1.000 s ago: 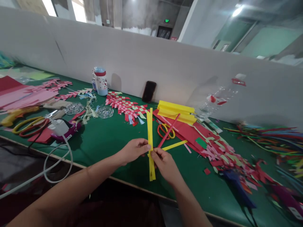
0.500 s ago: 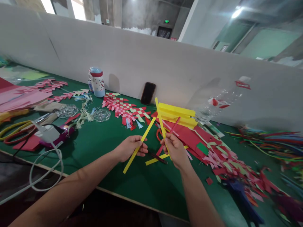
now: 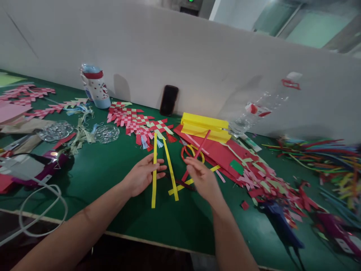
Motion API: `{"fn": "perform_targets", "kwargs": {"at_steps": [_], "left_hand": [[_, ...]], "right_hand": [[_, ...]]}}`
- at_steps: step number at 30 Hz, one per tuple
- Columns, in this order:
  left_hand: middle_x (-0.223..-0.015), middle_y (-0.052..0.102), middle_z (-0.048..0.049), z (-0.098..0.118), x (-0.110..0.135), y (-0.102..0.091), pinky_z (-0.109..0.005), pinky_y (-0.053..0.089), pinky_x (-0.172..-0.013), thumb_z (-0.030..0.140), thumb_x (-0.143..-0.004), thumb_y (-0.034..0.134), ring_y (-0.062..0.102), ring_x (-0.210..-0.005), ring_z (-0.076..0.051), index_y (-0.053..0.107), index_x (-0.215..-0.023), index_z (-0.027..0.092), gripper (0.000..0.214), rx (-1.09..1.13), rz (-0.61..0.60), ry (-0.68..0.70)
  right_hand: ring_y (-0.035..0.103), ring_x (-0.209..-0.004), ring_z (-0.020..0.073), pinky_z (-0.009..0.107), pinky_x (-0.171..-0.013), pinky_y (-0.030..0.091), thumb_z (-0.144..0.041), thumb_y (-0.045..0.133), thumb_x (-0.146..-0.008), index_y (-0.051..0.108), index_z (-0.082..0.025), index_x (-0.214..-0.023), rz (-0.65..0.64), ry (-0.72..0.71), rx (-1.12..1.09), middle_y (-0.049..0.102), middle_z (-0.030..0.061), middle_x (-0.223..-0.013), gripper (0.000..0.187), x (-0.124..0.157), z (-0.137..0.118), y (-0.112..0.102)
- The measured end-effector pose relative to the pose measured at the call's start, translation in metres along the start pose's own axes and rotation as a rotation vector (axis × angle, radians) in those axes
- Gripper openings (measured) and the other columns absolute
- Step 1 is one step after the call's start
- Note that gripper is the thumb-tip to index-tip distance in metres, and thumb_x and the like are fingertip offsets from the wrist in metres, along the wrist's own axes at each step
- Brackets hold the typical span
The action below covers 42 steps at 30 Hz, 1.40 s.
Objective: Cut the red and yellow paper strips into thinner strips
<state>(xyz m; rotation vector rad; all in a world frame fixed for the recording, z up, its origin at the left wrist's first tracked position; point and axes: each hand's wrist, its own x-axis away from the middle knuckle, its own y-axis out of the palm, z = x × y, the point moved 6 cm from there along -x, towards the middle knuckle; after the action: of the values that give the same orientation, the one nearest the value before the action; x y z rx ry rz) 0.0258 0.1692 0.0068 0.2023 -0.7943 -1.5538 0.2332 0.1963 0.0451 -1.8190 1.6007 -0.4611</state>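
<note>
Lying nearest, blue tool (image 3: 282, 222): down at the right of the green table (image 3: 183, 224), its cord trailing toward us, purple tool (image 3: 335, 233) beside it.
Left hand (image 3: 140, 176): here's the grip! Thumb and fingers pinch a yellow strip (image 3: 153, 186) partway along, strip near upright, other fingers spread out to the right.
Right hand (image 3: 202, 178): fingers curled close together; can't tell whether they pinch anything.
Second strip, also yellow (image 3: 170, 169): slanting just right of the left fingertips, its lower part across a third yellow strip (image 3: 172, 192).
Red strip (image 3: 203, 142): on a diagonal, passing behind the right fingertips; touching or not, can't say.
Scissors (image 3: 184, 151): red and yellow handles, right behind that hand.
Red sheets (image 3: 220, 160): stacked beyond, scraps spilling right.
Woven pieces (image 3: 132, 122): red, pink and pale green, tassels at the near end, over on the left.
Folded yellow paper (image 3: 204, 126): resting on the red stack's far end.
Far line: phone (image 3: 169, 100) leaning on the pale partition (image 3: 169, 49), cup (image 3: 97, 88) left, clear bottle (image 3: 259, 109) tilted right.
</note>
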Motion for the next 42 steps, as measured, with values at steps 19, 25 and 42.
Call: {"fn": "perform_targets", "kwargs": {"at_steps": [19, 25, 42], "left_hand": [[-0.16, 0.019, -0.0056, 0.006, -0.004, -0.009, -0.048, 0.014, -0.119, 0.022, -0.074, 0.066, 0.009, -0.149, -0.027, 0.05, -0.135, 0.026, 0.063, -0.754, -0.058, 0.37], [-0.156, 0.026, -0.0083, 0.004, -0.006, -0.011, -0.046, 0.023, -0.117, 0.024, -0.078, 0.061, 0.024, -0.145, -0.027, 0.056, -0.129, 0.025, 0.051, -0.878, -0.059, 0.469], [-0.1, 0.064, -0.0066, -0.001, 0.034, 0.029, -0.03, 0.05, -0.075, 0.037, -0.084, 0.06, 0.061, -0.085, -0.017, 0.06, -0.116, 0.02, 0.037, -0.738, -0.179, 0.355]], "right_hand": [[0.053, -0.095, 0.0239, 0.035, -0.078, 0.033, -0.023, 0.062, -0.077, 0.064, -0.025, -0.071, -0.303, 0.075, 0.476, 0.066, 0.0019, -0.089, 0.006, 0.016, 0.033, -0.021], [0.055, -0.064, 0.0162, 0.028, -0.058, 0.03, -0.021, 0.053, -0.079, 0.058, -0.023, -0.07, -0.225, 0.176, 0.518, 0.065, 0.0015, -0.071, 0.01, 0.036, 0.056, -0.062], [0.064, -0.066, 0.0197, 0.035, -0.063, 0.053, -0.044, 0.065, -0.074, 0.067, -0.019, -0.106, 0.054, 0.252, -0.133, 0.07, 0.0059, -0.081, 0.041, 0.075, 0.014, -0.098]]}}
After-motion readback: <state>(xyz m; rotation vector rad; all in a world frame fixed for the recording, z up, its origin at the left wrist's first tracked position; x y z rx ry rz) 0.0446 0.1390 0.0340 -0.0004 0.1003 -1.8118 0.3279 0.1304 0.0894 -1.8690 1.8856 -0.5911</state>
